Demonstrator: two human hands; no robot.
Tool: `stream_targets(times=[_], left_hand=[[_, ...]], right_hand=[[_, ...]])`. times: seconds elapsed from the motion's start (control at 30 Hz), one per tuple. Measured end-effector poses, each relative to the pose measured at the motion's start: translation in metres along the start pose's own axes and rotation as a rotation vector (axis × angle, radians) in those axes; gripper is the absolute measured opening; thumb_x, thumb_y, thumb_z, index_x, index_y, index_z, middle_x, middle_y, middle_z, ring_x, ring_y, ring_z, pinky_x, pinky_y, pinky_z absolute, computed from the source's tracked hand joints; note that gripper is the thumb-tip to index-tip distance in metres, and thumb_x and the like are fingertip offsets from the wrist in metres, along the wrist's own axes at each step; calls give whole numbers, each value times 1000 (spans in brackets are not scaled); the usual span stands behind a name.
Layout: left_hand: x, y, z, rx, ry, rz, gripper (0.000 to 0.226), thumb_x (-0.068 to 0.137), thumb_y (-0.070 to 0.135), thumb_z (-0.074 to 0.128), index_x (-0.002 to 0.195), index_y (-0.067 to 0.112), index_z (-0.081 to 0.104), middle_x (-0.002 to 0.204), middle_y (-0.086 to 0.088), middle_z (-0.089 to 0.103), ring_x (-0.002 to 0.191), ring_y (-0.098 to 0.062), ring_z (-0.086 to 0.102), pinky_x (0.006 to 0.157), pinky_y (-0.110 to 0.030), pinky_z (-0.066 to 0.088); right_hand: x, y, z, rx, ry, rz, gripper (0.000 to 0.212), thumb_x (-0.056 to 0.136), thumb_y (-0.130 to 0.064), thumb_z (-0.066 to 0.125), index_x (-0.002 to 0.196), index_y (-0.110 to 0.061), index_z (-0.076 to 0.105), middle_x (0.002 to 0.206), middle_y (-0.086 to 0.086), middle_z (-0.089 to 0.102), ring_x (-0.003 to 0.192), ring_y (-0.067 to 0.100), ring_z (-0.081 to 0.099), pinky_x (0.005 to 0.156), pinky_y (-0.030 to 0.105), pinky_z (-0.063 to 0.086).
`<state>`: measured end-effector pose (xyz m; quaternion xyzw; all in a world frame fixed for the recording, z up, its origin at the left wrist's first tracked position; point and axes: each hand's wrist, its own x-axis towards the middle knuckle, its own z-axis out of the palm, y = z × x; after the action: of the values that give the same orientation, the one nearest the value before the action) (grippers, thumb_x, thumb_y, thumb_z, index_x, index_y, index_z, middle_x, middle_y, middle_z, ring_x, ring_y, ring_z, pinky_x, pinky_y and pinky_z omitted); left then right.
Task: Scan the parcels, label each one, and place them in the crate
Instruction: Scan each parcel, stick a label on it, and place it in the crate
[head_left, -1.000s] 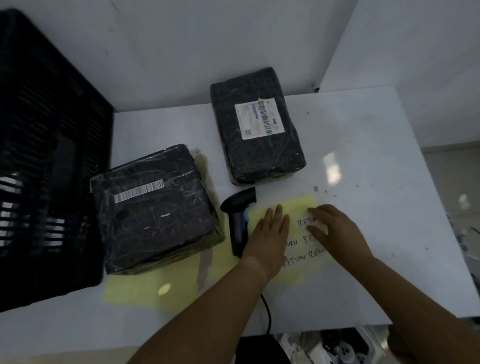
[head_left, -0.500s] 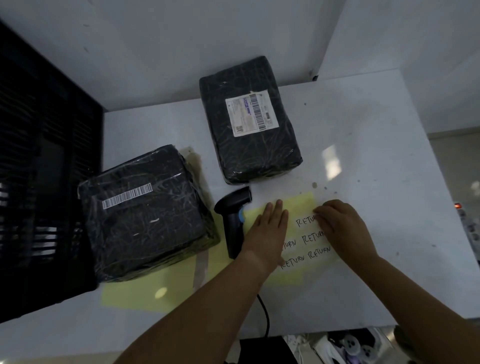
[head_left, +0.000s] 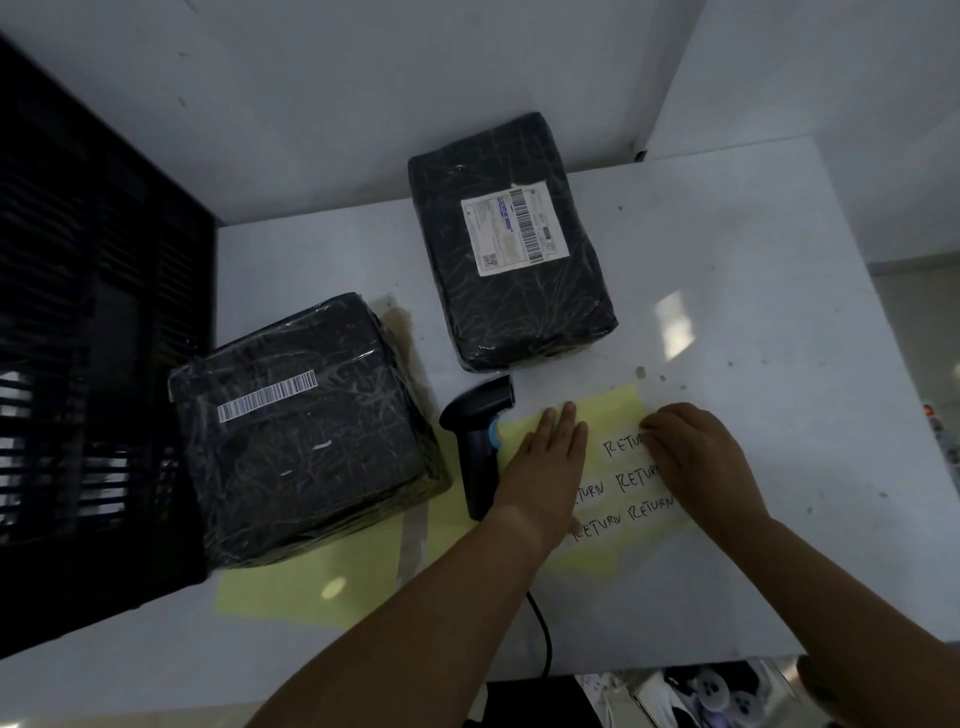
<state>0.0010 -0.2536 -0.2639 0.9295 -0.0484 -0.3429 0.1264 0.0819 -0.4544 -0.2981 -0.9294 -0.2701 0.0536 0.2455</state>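
I see the white table with the black slatted crate at its left edge. Two black-wrapped parcels lie outside the crate: the barcode-strip parcel just beside it and the shipping-label parcel farther back. The yellow sheet of handwritten RETURN labels lies near the front. The corded barcode scanner lies just left of it. My left hand presses flat on the sheet, fingers straight. My right hand curls its fingertips onto the top row; I cannot tell whether it pinches a label.
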Motion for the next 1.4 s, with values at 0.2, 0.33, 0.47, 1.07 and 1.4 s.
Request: stream_targets(times=[0.2,0.33,0.47,1.07,1.4], left_hand=[[0,0,-1,-4,-4,-1,123,86,36,79,160,6,-15,164,-13,-31,154,-33,-20,128,-43,6],[0,2,-3,-32,-11,-2,126,84,32,82,160,13,-16,165,-12,-29,154,-35,-19,127,-46,10],[1,7,-6,0,-24,-25,124,83,29,82,161,14,-14,165,-13,-30,154,-36,-18,124,-50,17],[0,6,-8,-4,-42,-27,123,83,31,82,162,13,-11,165,-11,-31,155,-35,-19,123,-50,18],[0,5,-7,18,-35,-24,123,83,34,82,161,13,-11,165,-12,-30,155,-35,-17,123,-50,19]], right_hand=[[-3,3,4,-7,26,-7,16,88,-8,71,104,-4,73,101,9,67,86,28,61,77,40,52],[-2,4,5,5,30,1,16,87,-6,71,102,-3,72,100,10,66,86,28,61,78,41,52],[-1,1,3,16,19,1,14,86,-5,70,100,-4,70,100,9,65,84,28,60,77,41,52],[-2,1,2,31,6,14,16,88,-10,69,103,-7,67,102,7,64,87,26,58,79,36,50],[-3,0,3,29,31,10,11,87,-7,69,98,-6,68,99,8,62,84,27,58,78,34,48]])
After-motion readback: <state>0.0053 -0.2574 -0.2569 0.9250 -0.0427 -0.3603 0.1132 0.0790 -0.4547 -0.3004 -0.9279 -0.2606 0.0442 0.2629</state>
